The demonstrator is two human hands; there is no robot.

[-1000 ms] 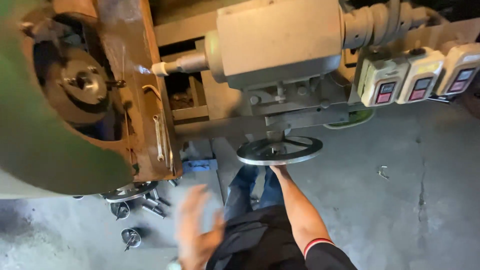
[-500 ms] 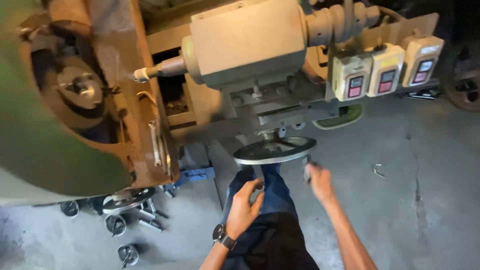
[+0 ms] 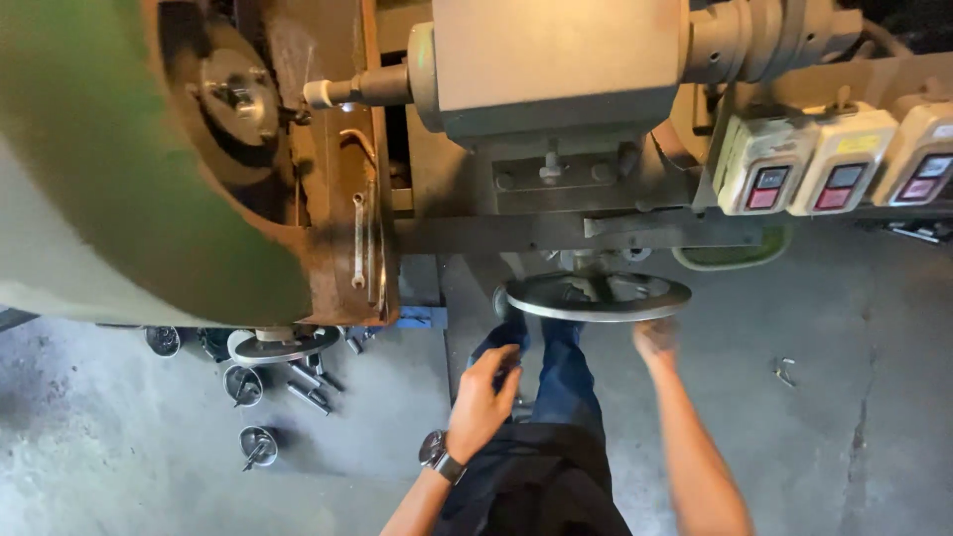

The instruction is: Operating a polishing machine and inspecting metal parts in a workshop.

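Note:
A grey metal handwheel (image 3: pixel 556 298) lies flat under a large tan machine body (image 3: pixel 556 69). My right hand (image 3: pixel 655 339) is blurred and sits just under the wheel's right rim; whether it grips the rim is unclear. My left hand (image 3: pixel 483 397), with a watch (image 3: pixel 440 457) on its wrist, hovers over my thigh in blue jeans (image 3: pixel 566 382), below the wheel's left edge. Its fingers are loosely curled and hold nothing.
Three pale switch boxes (image 3: pixel 844 174) with red buttons hang at the right. A big green-rimmed housing (image 3: pixel 149 228) and a rusty plate (image 3: pixel 347 199) fill the left, with a spindle tip (image 3: pixel 342 91) between. Several round metal parts (image 3: pixel 258 392) and a small hook (image 3: pixel 784 372) lie on the concrete floor.
My right hand has slid from the wheel's front to its right rim. My left hand has dropped slightly away from the wheel, toward my thigh.

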